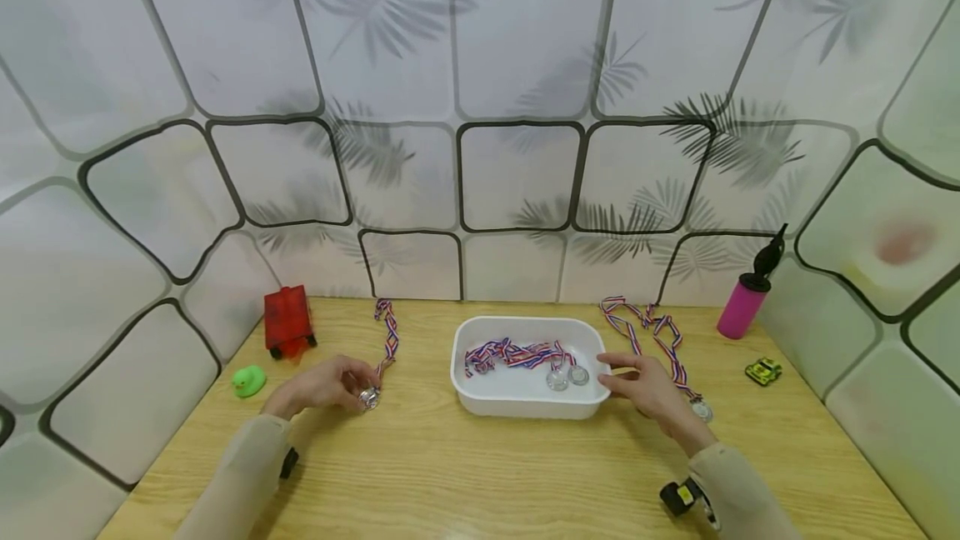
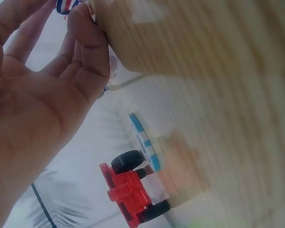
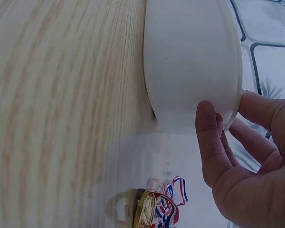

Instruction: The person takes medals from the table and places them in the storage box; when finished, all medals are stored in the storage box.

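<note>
My left hand point(image 1: 326, 384) pinches a silver-coloured medal point(image 1: 369, 397) low over the left of the table. Its red, white and blue ribbon point(image 1: 391, 336) trails away toward the wall; in the left wrist view a bit of the ribbon point(image 2: 66, 5) shows at the fingertips. My right hand point(image 1: 651, 390) grips the right end of a white plastic tub point(image 1: 525, 408), thumb point(image 3: 207, 118) against its outer wall and fingers at the rim. Inside the tub lie medals point(image 1: 557, 379) with tangled ribbons point(image 1: 517, 352). Beside my right wrist rests another medal point(image 1: 701, 410), its ribbon point(image 1: 675, 357) looping backward.
On the left are a red toy vehicle point(image 1: 288, 319) with black wheels and a green rubber duck point(image 1: 248, 380). A pink pump with a black top point(image 1: 742, 307) stands at the back right, near a small yellow-green toy car point(image 1: 763, 371). A patterned curtain borders the wooden table point(image 1: 480, 482).
</note>
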A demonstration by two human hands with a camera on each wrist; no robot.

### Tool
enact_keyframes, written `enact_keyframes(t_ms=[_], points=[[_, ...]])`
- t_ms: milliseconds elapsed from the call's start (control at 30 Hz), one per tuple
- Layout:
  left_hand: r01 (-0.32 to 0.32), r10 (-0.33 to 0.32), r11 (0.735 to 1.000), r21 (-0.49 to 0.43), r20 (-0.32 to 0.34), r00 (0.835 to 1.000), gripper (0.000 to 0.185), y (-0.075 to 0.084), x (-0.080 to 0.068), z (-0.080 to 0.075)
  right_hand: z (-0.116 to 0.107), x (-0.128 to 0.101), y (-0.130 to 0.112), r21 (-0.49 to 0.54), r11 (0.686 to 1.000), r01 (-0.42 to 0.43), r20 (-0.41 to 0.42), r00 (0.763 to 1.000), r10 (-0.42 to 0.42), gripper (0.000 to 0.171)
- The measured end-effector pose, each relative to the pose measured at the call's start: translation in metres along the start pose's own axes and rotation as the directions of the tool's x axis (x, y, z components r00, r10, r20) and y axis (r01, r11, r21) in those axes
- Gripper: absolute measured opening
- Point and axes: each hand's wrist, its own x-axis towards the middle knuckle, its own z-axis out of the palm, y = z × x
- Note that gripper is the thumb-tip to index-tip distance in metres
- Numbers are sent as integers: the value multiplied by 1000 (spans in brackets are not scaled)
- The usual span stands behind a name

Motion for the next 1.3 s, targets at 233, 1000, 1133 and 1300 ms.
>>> enact_keyframes(t_ms=[233, 1000, 1133, 1300], points=[[-2, 1, 999, 33, 35, 999, 35, -1, 5, 3, 0, 2, 1, -8, 1000, -12, -10, 1000, 12, 47], [-30, 30, 1000, -2, 18, 999, 31, 8, 11, 7, -3, 1, 0, 44, 999, -6, 1, 1000, 5, 47], [-43, 43, 998, 55, -5, 999, 31, 6, 12, 7, -3, 2, 1, 47, 999, -1, 5, 1000, 1, 48], [-39, 43, 995, 88, -47, 998, 28, 5, 16, 8, -1, 2, 2, 52, 999, -2, 9, 1000, 1, 48]])
